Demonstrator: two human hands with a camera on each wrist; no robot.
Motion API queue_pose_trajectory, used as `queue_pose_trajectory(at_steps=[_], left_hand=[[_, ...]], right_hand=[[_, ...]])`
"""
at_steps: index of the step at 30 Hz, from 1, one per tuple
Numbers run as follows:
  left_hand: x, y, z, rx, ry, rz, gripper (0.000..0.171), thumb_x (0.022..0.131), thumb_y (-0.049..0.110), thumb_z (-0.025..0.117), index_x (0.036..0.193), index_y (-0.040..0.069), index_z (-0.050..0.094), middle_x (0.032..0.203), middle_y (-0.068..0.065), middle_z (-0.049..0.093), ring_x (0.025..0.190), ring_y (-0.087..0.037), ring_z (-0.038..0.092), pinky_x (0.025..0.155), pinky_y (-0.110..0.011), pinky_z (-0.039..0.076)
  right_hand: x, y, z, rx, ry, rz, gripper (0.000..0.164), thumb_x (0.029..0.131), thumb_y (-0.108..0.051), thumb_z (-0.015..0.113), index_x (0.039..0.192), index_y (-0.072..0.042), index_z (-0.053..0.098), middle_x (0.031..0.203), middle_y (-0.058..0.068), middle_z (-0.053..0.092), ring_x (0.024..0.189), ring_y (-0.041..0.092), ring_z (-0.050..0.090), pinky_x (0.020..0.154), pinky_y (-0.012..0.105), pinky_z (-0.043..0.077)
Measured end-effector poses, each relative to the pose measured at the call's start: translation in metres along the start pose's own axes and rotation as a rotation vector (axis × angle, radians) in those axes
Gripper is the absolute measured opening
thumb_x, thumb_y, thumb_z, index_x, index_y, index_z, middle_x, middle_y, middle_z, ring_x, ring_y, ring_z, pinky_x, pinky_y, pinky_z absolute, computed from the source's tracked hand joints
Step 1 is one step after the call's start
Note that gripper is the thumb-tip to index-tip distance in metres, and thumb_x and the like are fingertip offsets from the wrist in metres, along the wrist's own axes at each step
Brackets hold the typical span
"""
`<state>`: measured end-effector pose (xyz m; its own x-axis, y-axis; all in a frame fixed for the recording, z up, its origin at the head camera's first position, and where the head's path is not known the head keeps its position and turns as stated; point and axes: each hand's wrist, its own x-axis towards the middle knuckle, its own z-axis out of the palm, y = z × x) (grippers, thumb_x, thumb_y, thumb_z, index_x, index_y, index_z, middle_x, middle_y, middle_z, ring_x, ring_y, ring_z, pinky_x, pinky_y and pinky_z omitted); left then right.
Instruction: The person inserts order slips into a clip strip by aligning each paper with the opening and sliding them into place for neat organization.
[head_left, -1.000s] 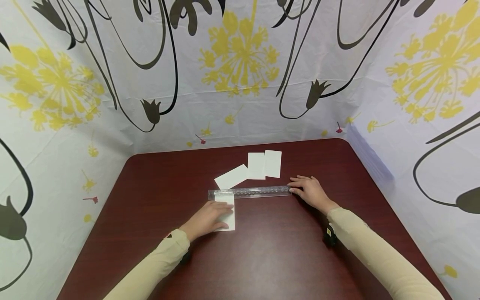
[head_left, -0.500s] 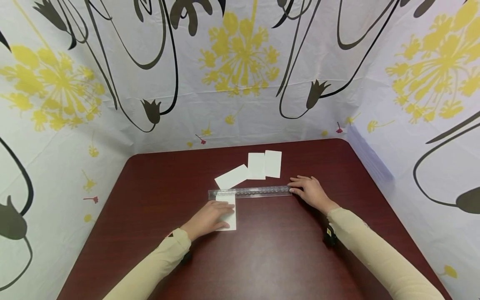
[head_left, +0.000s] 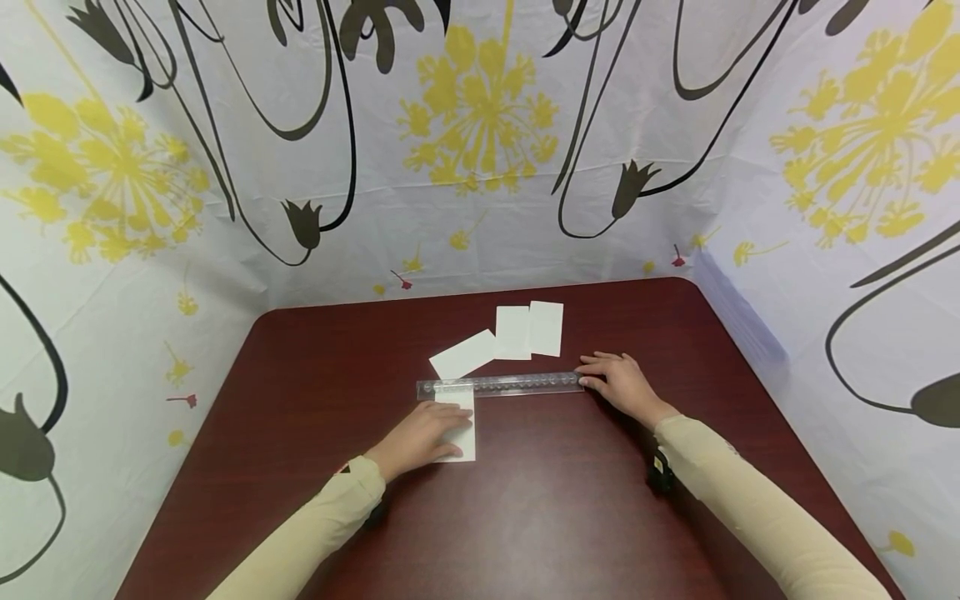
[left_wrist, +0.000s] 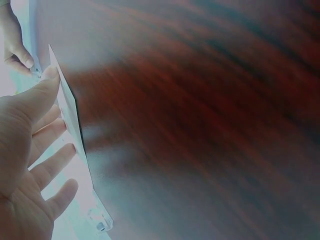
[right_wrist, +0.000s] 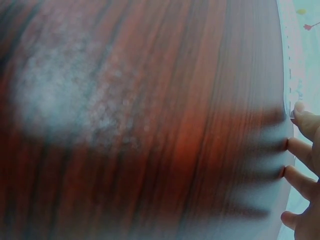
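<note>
Head view: on the surface point(head_left: 337, 367), the left hand point(head_left: 420, 435), fingers extended and not clenched, presses one white card point(head_left: 464, 437) flat, its far end apparently under the clear ruler point(head_left: 517, 384). The right hand point(head_left: 624, 387), likewise unclenched, touches the ruler's right end. Good practice would probably be light, even pressure, the ruler held steady and the card square to its edge. Count: one ruler; two hands; four cards, three of them (tilted card point(head_left: 464, 355), middle card point(head_left: 513, 333), right-hand card point(head_left: 546, 329)) beyond the ruler.
</note>
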<state>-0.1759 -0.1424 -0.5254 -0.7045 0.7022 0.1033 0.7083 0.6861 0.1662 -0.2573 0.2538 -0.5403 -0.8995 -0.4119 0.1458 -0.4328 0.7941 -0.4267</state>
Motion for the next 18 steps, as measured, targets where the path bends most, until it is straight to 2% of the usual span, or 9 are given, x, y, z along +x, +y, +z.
queue_pose_trajectory(at_steps=[5, 11, 18], left_hand=[[-0.0002, 0.0001, -0.0002, 0.001, 0.009, 0.005, 0.048, 0.086, 0.039, 0.073, 0.127, 0.014, 0.067, 0.137, 0.0, 0.064, 0.129, -0.021, 0.058, 0.106, -0.044, 0.046], [-0.0007, -0.0002, 0.0002, -0.004, -0.02, -0.013, 0.048, 0.088, 0.041, 0.071, 0.129, 0.015, 0.066, 0.139, 0.001, 0.063, 0.131, -0.019, 0.057, 0.109, -0.043, 0.044], [0.0011, 0.0011, 0.0014, -0.003, 0.006, 0.011, 0.048, 0.087, 0.04, 0.073, 0.127, 0.014, 0.067, 0.138, -0.001, 0.064, 0.13, -0.021, 0.058, 0.107, -0.044, 0.045]], right_hand=[[-0.0003, -0.0005, 0.0, 0.008, -0.002, 0.004, 0.034, 0.095, -0.025, 0.065, 0.126, -0.012, 0.069, 0.141, 0.014, 0.059, 0.139, 0.04, 0.045, 0.114, 0.072, 0.021], [-0.0006, -0.0001, 0.0007, 0.005, -0.005, 0.004, 0.034, 0.095, -0.024, 0.065, 0.127, -0.012, 0.069, 0.142, 0.014, 0.059, 0.14, 0.04, 0.045, 0.114, 0.072, 0.02], [-0.0007, -0.0007, 0.0004, 0.009, -0.001, 0.004, 0.034, 0.095, -0.024, 0.065, 0.126, -0.012, 0.069, 0.142, 0.014, 0.059, 0.14, 0.04, 0.045, 0.114, 0.072, 0.02]])
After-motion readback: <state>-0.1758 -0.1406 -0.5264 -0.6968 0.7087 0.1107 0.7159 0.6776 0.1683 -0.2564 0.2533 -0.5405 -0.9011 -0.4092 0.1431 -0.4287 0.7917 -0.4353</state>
